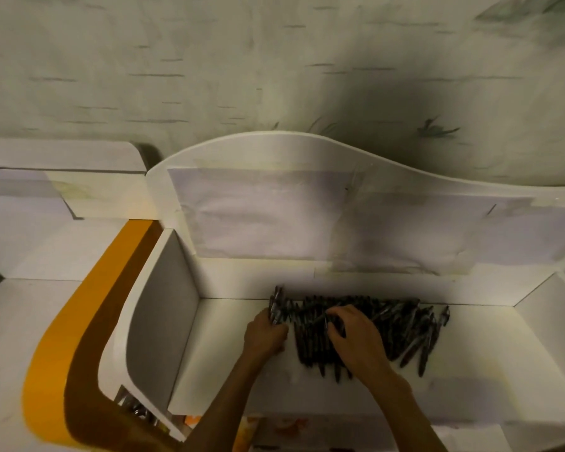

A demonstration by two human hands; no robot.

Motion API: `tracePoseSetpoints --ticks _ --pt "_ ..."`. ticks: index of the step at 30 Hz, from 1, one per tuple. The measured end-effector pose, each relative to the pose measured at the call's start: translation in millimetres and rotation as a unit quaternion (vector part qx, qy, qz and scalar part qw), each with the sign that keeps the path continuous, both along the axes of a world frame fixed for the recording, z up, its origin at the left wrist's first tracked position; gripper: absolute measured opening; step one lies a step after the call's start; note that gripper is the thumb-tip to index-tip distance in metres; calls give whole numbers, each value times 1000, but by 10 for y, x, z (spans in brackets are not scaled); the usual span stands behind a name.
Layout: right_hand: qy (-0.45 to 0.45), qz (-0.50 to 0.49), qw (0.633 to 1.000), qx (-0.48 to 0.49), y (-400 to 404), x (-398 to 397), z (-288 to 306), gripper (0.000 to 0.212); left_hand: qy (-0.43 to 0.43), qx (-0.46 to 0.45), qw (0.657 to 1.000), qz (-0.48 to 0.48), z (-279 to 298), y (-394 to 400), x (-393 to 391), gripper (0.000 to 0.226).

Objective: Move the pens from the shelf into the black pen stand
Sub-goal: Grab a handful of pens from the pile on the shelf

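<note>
At the bottom of the frame two bare forearms reach up into the shelf (470, 370). Just beyond, at centre, the left hand (264, 334) is curled round a small bundle of pens whose ends stick up past its knuckles. The right hand (356, 337) lies on the pile of pens (392, 324), fingers bent into it, seemingly pinching one or two.

To gather well, I judge it best to line the pens up parallel before lifting, so none slip.

Count: two hands, one pile; the pens are dozens, too overlapped to number. The black stand is not in view.
</note>
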State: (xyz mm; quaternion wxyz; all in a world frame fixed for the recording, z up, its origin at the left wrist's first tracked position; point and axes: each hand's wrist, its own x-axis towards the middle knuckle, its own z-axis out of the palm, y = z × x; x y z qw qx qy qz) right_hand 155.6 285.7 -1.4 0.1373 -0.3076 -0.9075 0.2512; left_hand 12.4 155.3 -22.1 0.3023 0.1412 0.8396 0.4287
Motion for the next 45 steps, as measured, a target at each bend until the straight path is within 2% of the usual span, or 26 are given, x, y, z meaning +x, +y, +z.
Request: tracePoseSetpoints --ticks 3,5,9,12,18,23,28,34,37,40,42,45 --pt "2 2 1000 2 -20 -35 1 29 -101 58 993 28 54 -30 -36 37" --pt "2 5 1000 3 -37 -60 11 29 -118 103 988 16 76 -48 -61 35" --pt "9 8 1000 5 -53 -92 24 29 -106 157 982 23 131 -51 -52 17" --pt "10 11 1000 10 -56 -105 31 28 -79 191 976 67 100 -25 -55 28" --pt "7 12 1000 13 -42 -85 51 28 -29 286 952 104 122 -12 -17 25" --pt "3 10 1000 14 -10 -67 63 28 24 281 948 149 171 40 -41 37" --pt "-5 11 1000 21 14 -52 45 28 63 278 948 139 206 71 -61 21" --pt "-7 11 1000 22 13 -53 40 27 55 290 947 125 135 92 -98 32" --pt "-7 11 1000 23 11 -44 45 27 56 264 957 106 -16 58 -116 19" --pt "-6 12 1000 23 15 -31 44 27 49 195 974 100 -249 3 -136 13" --pt "-4 14 1000 23 23 -19 51 28 50 165 980 101 -329 -17 -142 15" --pt "4 12 1000 14 38 -1 52 28 69 184 971 135 -255 6 -134 28"
